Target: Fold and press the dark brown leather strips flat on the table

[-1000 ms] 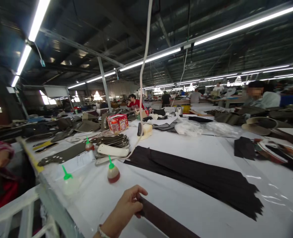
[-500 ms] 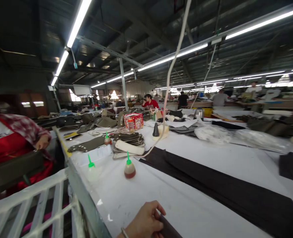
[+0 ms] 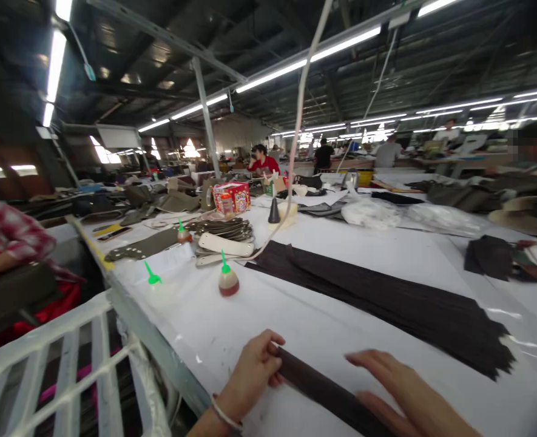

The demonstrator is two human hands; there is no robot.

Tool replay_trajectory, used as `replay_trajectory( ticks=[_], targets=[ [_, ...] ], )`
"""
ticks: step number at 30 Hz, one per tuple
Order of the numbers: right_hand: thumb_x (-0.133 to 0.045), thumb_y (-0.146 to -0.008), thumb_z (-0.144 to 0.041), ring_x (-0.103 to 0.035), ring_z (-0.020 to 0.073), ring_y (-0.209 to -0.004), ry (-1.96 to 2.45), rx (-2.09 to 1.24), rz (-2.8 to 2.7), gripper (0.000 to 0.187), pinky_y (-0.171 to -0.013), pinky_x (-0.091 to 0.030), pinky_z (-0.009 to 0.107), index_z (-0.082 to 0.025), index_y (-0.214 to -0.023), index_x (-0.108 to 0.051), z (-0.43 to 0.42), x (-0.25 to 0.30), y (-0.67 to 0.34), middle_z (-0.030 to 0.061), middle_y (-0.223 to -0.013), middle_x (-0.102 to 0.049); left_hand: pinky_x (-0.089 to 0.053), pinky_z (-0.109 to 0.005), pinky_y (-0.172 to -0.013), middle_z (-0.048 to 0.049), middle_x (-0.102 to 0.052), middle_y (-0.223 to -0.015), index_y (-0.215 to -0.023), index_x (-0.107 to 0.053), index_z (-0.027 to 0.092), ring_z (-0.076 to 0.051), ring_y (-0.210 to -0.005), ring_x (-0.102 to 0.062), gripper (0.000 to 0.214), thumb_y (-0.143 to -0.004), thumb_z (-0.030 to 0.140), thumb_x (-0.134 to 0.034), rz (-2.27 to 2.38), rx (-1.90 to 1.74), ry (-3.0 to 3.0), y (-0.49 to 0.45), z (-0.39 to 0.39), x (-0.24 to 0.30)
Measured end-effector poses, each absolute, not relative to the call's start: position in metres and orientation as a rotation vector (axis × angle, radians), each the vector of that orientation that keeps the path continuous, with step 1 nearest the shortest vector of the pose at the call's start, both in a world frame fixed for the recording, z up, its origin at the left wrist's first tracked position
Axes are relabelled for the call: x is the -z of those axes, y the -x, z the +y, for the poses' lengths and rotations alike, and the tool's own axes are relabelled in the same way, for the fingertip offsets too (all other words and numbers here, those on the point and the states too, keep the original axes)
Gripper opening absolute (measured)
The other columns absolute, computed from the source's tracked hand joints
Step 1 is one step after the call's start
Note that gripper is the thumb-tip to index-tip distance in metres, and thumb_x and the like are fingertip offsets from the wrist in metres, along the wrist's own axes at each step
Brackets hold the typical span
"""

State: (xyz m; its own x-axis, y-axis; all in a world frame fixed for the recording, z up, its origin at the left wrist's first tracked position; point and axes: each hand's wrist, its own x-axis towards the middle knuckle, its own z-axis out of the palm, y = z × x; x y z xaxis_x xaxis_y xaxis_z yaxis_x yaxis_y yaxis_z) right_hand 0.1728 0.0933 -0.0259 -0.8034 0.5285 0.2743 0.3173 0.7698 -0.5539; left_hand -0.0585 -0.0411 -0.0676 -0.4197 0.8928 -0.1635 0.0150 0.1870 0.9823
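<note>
One long, flat, dark-brown strip [image 3: 318, 385], its end pinched in the left hand [image 3: 255, 367], the right hand [image 3: 407, 388] wide nearby

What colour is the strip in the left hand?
The strip is very dark brown, nearly black; it shows best in the head view.

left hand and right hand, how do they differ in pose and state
The left hand has curled fingers; the right hand has its fingers stretched out. The left hand pinches the end of the dark strip; the right hand is open near it, contact unclear. Both hands are bare.
</note>
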Motion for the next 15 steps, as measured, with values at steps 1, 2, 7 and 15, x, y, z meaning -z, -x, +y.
replay_trajectory(
  ticks=[1, 2, 7, 15],
  targets=[
    [-0.060, -0.089, -0.034, -0.057, 0.0247, -0.106, 0.621, -0.729, -2.622, 0.033, -0.093, -0.046, 0.042, -0.024, -0.121, -0.060, 0.087, 0.026, -0.159, 0.0082, -0.120, -0.060, -0.042, -0.022, -0.046, 0.0027, -0.048, -0.083, -0.099, -0.052, 0.017, -0.008, -0.050, -0.057, 0.034, -0.065, 0.024, -0.051, 1.639, -1.338, -0.895, 0.060, -0.042, 0.068],
    [-0.059, -0.088, -0.029, -0.055, 0.0257, -0.109, 0.606, -0.778, -2.703, 0.037, -0.094, -0.043, 0.043, -0.024, -0.125, -0.057, 0.081, 0.025, -0.142, 0.0087, -0.122, -0.060, -0.044, -0.023, -0.048, 0.0026, -0.048, -0.083, -0.100, -0.052, 0.017, -0.009, -0.052, -0.057, 0.034, -0.067, 0.024, -0.050, 1.638, -1.334, -0.915, 0.061, -0.043, 0.069],
    [-0.056, -0.080, -0.013, -0.057, 0.0240, -0.098, 0.766, -0.933, -2.851, 0.033, -0.086, -0.037, 0.039, -0.021, -0.111, -0.063, 0.057, 0.024, -0.074, 0.0058, -0.106, -0.065, -0.048, -0.025, -0.055, 0.0007, -0.052, -0.085, -0.104, -0.054, 0.018, -0.012, -0.063, -0.057, 0.033, -0.072, 0.020, -0.047, 1.701, -1.332, -0.996, 0.065, -0.048, 0.070],
    [-0.053, -0.081, -0.006, -0.053, 0.0217, -0.093, 0.819, -0.845, -2.750, 0.022, -0.080, -0.030, 0.036, -0.022, -0.093, -0.061, 0.055, 0.054, -0.068, 0.0010, -0.095, -0.063, -0.049, -0.041, -0.089, -0.0085, -0.056, -0.116, -0.119, -0.054, 0.021, -0.021, -0.102, -0.056, 0.034, -0.088, 0.012, -0.044, 2.162, -1.267, -1.542, 0.065, -0.067, 0.067]
  ],
)
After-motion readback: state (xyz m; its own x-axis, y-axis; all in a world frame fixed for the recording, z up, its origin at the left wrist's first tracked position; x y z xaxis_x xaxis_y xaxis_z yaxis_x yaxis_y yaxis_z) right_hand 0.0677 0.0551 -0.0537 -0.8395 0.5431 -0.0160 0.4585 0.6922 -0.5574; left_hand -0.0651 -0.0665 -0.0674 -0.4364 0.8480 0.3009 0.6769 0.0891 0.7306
